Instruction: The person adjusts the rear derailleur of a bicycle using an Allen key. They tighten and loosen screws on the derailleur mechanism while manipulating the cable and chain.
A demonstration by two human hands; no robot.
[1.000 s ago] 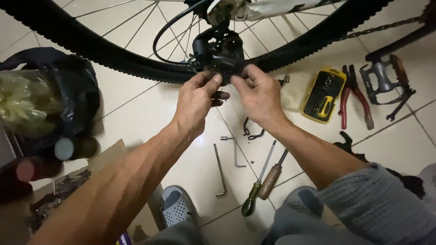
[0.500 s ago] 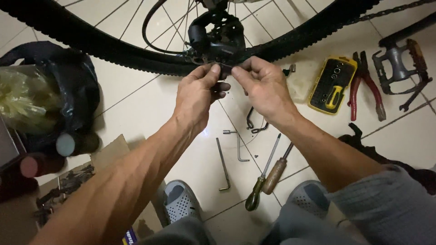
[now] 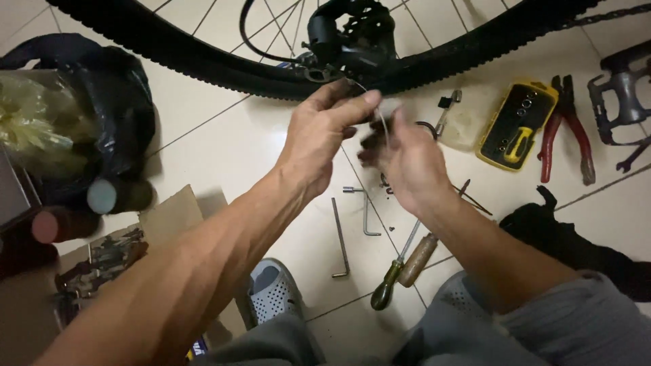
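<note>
Both hands raised just below the black rear derailleur [image 3: 352, 37], which sits at the knobby bicycle tyre [image 3: 169, 51]. Left hand [image 3: 322, 132] has thumb and forefinger pressed together, pinching a thin bare cable [image 3: 382, 122] that runs from the derailleur's clamp area down between the hands. Right hand [image 3: 403, 163] is motion-blurred; fingers curled toward the same cable just beside the left, but whether they actually grip it cannot be told. Judgement on progress: cable end appears free of the derailleur and not anchored, hanging loose in a curve, so the cable work looks mid-way — cable is in hand, tensioning and clamping seem not yet done. Black cable housing [image 3: 254, 41] loops above the tyre toward the derailleur. Tools lie untouched on the tiled floor [image 3: 224, 142]: two hex keys [image 3: 339, 237], wooden-handled screwdrivers [image 3: 407, 264], a yellow bit case [image 3: 517, 125], red-handled pliers [image 3: 566, 132], a pedal [image 3: 620, 88] at far right. Small screws near the hex keys, too small to count
</note>
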